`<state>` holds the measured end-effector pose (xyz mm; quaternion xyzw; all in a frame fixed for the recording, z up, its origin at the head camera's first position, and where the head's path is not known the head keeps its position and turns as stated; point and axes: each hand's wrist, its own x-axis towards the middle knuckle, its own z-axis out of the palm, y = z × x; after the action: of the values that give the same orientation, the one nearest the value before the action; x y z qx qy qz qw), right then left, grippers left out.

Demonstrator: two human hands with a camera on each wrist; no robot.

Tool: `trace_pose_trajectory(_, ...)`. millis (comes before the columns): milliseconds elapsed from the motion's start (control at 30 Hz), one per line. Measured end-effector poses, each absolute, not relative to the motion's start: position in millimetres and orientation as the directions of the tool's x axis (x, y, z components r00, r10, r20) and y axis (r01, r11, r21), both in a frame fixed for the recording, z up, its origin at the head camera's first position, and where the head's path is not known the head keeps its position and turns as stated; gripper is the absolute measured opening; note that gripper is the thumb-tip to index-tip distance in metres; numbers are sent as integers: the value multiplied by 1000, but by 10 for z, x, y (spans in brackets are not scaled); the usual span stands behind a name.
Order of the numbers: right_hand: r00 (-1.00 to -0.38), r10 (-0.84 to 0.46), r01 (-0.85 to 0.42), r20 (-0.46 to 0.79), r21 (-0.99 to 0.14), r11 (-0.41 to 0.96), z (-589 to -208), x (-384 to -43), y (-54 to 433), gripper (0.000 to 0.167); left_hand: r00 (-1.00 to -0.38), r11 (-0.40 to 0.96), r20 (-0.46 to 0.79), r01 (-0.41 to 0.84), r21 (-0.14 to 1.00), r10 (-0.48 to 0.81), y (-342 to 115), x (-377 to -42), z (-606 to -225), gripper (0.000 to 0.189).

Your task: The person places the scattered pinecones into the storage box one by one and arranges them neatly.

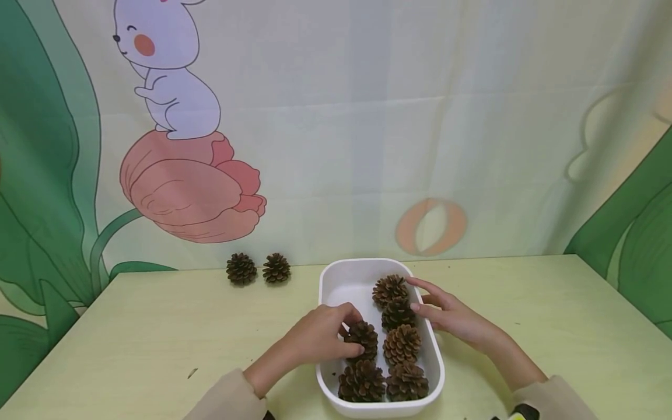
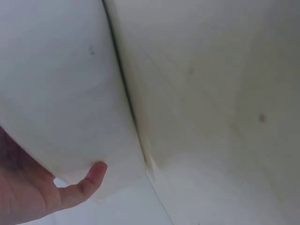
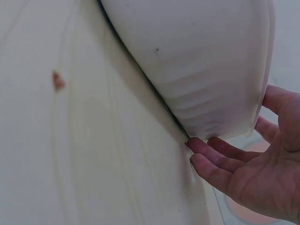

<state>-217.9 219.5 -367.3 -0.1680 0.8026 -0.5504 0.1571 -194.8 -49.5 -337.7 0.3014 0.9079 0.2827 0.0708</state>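
Observation:
A white plastic tub (image 1: 326, 350) stands lengthwise on the table, with several brown pine cones (image 1: 402, 344) in it, most of them in a row along its right wall. Inside the tub, my left hand (image 1: 328, 335) holds a pine cone (image 1: 363, 339) between thumb and fingers, just behind another pine cone (image 1: 362, 382) in the near left corner. My right hand (image 1: 459, 318) holds the tub's right wall, thumb over the rim and some fingers outside. In the right wrist view, those fingers (image 3: 215, 161) touch the outer wall low down. The left wrist view hides the held cone.
Two more pine cones (image 1: 241, 269) (image 1: 276, 268) sit at the table's back edge, left of the tub. A printed cloth (image 1: 325, 146) hangs behind the pale table (image 1: 173, 332). Small dark bits (image 1: 192, 373) lie on the tabletop.

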Motion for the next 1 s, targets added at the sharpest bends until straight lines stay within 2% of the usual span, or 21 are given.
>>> trace_pose_trajectory(467,-898,-436,-94,-63,-940,327,-3694,-2181,2203,59,-790,678,9,532,507,613,-448,-1958,-3359,38)
trace_pose_trajectory(633,-896,-441,-98,-58,-941,323,-3702,-2187,2200,58,-794,688,8,531,494,608,-449,-1948,-3356,44)
trace_pose_trajectory(833,-892,-450,-111,-47,-942,317,-3720,-2195,2195,59,-803,650,67,524,550,592,-546,-1908,-3312,45)
trace_pose_trajectory(1000,-903,-425,-92,-64,-938,335,-3732,-2190,2200,58,-798,588,171,552,591,577,-671,-1911,-3312,43)
